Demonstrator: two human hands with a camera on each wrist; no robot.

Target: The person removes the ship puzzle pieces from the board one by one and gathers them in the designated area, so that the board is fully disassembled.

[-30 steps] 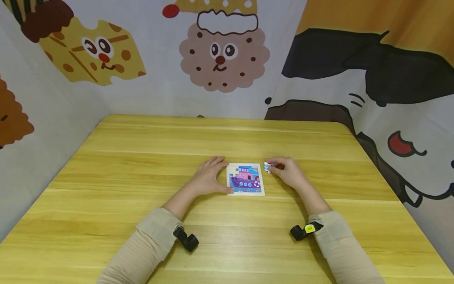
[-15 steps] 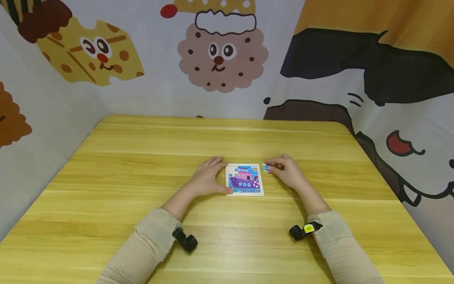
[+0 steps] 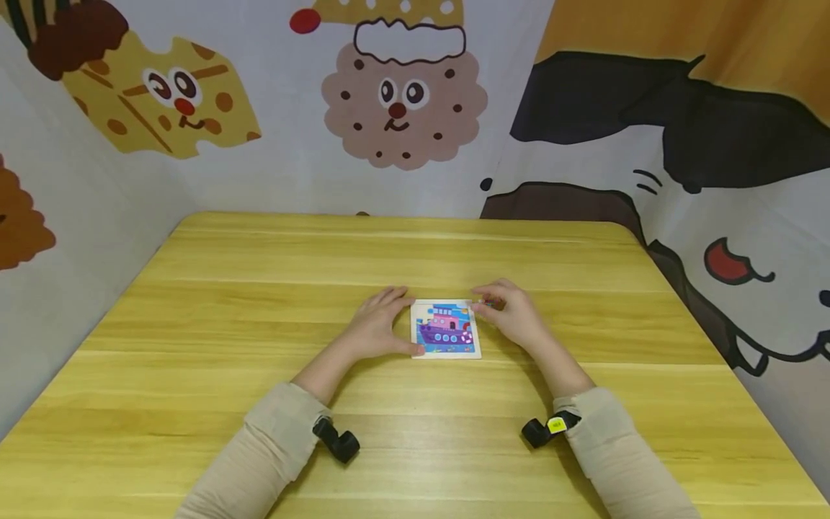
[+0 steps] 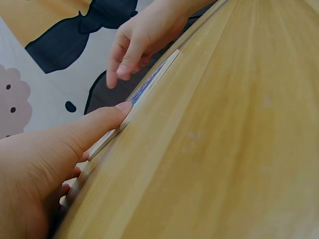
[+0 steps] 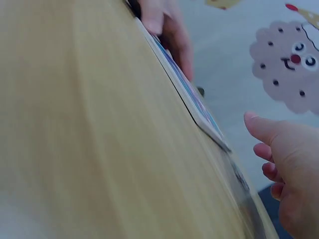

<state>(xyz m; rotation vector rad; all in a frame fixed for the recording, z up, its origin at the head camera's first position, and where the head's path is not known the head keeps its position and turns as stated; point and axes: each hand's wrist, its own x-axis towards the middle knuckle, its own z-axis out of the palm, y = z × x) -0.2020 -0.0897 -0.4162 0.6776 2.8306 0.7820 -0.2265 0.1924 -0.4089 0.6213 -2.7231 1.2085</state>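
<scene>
A small square jigsaw puzzle (image 3: pixel 447 328) with a pale frame lies flat on the table and shows a purple and pink ship. My left hand (image 3: pixel 379 324) spans its left side, thumb on the near left corner and fingers along the far left; the thumb's hold also shows in the left wrist view. Over the upper right corner of the frame hovers my right hand (image 3: pixel 509 310), thumb and index finger spread with nothing visible between them. Partly hidden beneath that hand is a loose puzzle piece (image 3: pixel 491 302), right of the frame; the right wrist view shows a blurred piece (image 5: pixel 240 175) on the tabletop.
The wooden table (image 3: pixel 259 252) stretches around the puzzle on all sides. A printed curtain (image 3: pixel 272 166) with cartoon figures hangs behind and beside it. Each wrist carries a black camera mount, the left mount (image 3: pixel 337 440) and the right mount (image 3: pixel 547 430).
My right hand has moved left from the loose piece to the frame's upper right corner, and its thumb and finger have parted. The left hand stays at the puzzle's left side.
</scene>
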